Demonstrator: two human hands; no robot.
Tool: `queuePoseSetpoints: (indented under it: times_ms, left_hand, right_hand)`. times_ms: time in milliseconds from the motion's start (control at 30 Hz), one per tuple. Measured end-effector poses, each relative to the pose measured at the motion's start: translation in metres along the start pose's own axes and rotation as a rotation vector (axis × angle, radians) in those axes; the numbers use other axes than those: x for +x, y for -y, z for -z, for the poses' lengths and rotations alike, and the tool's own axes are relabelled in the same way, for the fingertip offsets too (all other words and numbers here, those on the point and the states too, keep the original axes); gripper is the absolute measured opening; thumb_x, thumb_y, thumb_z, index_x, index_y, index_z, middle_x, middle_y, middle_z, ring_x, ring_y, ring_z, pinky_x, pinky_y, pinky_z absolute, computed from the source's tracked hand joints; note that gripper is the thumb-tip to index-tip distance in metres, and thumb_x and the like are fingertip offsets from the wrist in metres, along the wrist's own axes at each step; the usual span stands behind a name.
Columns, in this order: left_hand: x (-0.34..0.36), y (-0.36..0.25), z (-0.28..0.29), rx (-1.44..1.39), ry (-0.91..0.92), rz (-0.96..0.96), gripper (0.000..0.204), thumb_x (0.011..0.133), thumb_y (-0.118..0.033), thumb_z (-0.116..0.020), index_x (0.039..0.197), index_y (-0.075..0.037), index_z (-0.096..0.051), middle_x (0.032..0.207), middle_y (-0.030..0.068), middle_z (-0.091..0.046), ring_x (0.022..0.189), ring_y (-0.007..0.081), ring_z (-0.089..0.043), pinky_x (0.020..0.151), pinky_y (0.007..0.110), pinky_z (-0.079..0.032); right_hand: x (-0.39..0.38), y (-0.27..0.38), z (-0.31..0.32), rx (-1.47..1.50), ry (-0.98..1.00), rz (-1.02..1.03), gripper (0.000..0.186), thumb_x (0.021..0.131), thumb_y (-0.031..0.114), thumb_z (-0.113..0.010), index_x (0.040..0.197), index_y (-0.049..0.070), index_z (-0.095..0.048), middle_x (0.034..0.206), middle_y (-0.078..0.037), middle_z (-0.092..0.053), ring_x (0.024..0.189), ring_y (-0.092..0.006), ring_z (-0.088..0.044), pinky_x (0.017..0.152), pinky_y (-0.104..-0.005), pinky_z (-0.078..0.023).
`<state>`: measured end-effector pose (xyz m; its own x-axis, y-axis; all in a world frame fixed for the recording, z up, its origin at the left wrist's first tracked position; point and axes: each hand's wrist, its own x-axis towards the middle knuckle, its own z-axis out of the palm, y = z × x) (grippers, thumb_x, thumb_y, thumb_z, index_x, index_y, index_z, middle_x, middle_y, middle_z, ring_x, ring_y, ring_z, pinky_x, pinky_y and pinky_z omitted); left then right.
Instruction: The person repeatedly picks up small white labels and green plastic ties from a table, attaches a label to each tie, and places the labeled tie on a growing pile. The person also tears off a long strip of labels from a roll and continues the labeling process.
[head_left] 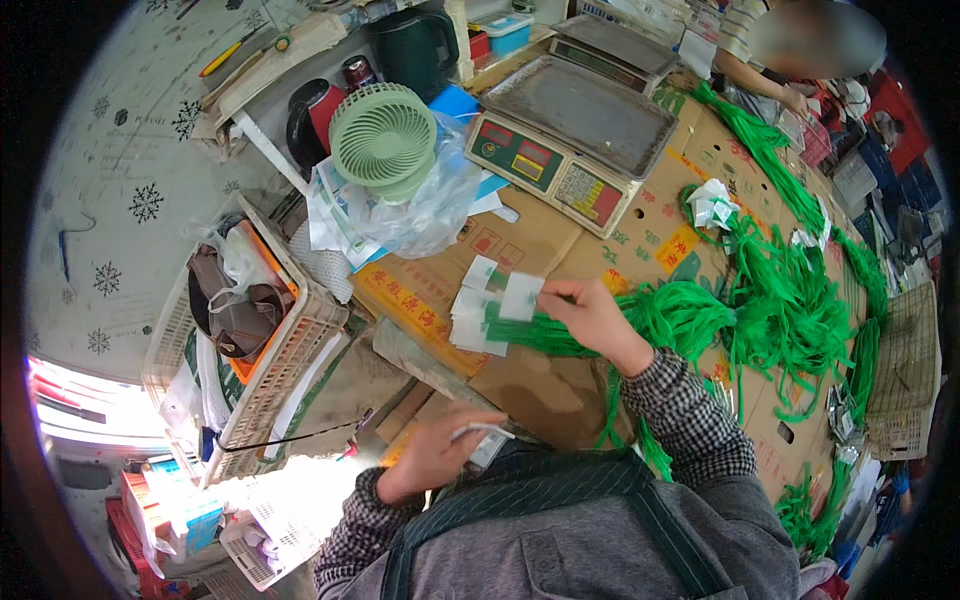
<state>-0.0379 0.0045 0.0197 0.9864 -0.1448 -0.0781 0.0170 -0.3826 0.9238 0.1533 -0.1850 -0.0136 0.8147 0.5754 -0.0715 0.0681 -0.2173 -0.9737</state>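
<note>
My right hand [592, 318] pinches a white tag [521, 297] between thumb and fingertips. It is held over the ends of green strands [545, 333] lying on the cardboard. More white tags [471, 318] are fanned out beside it at the tips of these strands. Close to my body, my left hand [438, 452] is closed around a small stack of white labels [487, 447]; part of the stack is hidden by the fingers. A large heap of green strands [790, 305] spreads to the right, with crumpled white tags [712, 204] on its upper end.
Two weighing scales [570, 130] stand at the back. A pale green fan [383, 140] and a plastic bag [440, 215] are left of them. A plastic crate [290, 350] with a bag stands on my left. Another person's hand [795, 103] is at the far right, near more strands.
</note>
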Motion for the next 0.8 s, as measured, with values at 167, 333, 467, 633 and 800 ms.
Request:
queuePoseSetpoints:
  times_ms: [167,333,467,633,800]
  left_hand:
    - [0.036,-0.006,0.002,-0.111,-0.094,0.067,0.012,0.084,-0.007,-0.063,0.093,0.000,-0.066,0.085,0.0062,-0.067,0.078,0.0070,-0.059,0.068,0.023,-0.047]
    - [0.050,-0.009,-0.001,-0.088,-0.122,0.124,0.015,0.081,-0.012,-0.068,0.078,0.003,-0.066,0.064,0.0052,-0.063,0.061,0.0055,-0.055,0.052,0.023,-0.044]
    - [0.041,-0.009,-0.016,-0.108,-0.143,0.128,0.026,0.078,-0.015,-0.072,0.064,0.003,-0.058,0.053,0.0042,-0.055,0.052,0.0041,-0.046,0.044,0.025,-0.037]
    - [0.011,0.013,-0.033,0.211,0.007,-0.035,0.029,0.078,-0.023,-0.072,0.068,-0.001,-0.058,0.057,0.0110,-0.051,0.052,0.0173,-0.052,0.048,0.029,-0.041]
    - [0.004,-0.004,-0.012,0.108,0.017,-0.090,0.012,0.081,-0.015,-0.066,0.086,-0.004,-0.065,0.076,0.0116,-0.063,0.071,0.0208,-0.063,0.060,0.030,-0.048]
  right_hand:
    - [-0.035,0.015,-0.007,-0.020,0.097,0.145,0.014,0.083,0.007,-0.062,0.092,-0.004,-0.063,0.081,-0.012,-0.063,0.075,-0.0186,-0.059,0.067,-0.0293,-0.046]
    - [-0.050,0.021,-0.007,-0.033,0.147,0.134,0.014,0.084,0.005,-0.061,0.096,-0.002,-0.064,0.080,-0.008,-0.058,0.074,-0.0149,-0.055,0.067,-0.0259,-0.043]
    - [-0.053,0.022,-0.004,-0.053,0.157,0.113,0.014,0.084,0.006,-0.062,0.096,-0.002,-0.064,0.082,-0.007,-0.059,0.075,-0.0139,-0.055,0.068,-0.0256,-0.043]
    - [-0.057,0.016,-0.004,0.006,0.173,-0.006,0.014,0.083,0.007,-0.062,0.095,-0.002,-0.064,0.087,-0.008,-0.063,0.079,-0.0121,-0.057,0.070,-0.0250,-0.045]
    - [-0.061,0.014,-0.006,0.002,0.183,-0.062,0.014,0.083,0.007,-0.062,0.095,-0.002,-0.064,0.087,-0.009,-0.064,0.079,-0.0132,-0.058,0.070,-0.0255,-0.045]
